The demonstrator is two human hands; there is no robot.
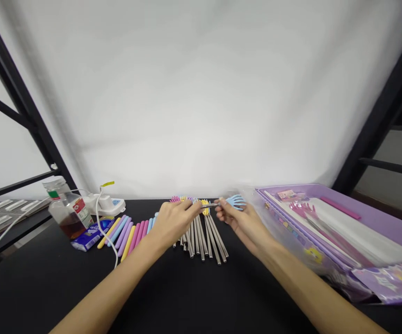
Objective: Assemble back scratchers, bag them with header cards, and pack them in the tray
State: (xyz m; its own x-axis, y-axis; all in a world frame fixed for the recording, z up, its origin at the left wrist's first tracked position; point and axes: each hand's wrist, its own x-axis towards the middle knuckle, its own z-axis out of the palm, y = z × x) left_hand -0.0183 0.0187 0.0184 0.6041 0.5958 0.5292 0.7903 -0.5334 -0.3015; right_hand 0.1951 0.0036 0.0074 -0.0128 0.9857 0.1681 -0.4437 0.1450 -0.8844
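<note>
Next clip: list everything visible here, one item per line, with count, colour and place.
metal rods: a bunch, silver, table centre
claw heads: several, pink, yellow and purple, at the rods' far ends
blue claw piece: one, light blue, on a thin rod held between both hands
grip sleeves: about ten, yellow, purple, pink, blue, left of the rods
bottle: one, clear with brown liquid, far left
tissue pack: one, blue, by the bottle
power strip: one, white, behind the bottle
packaging stack: purple cards and clear bags, right
table: one, black
left hand: pinching the thin rod
right hand: holding the claw end
</note>
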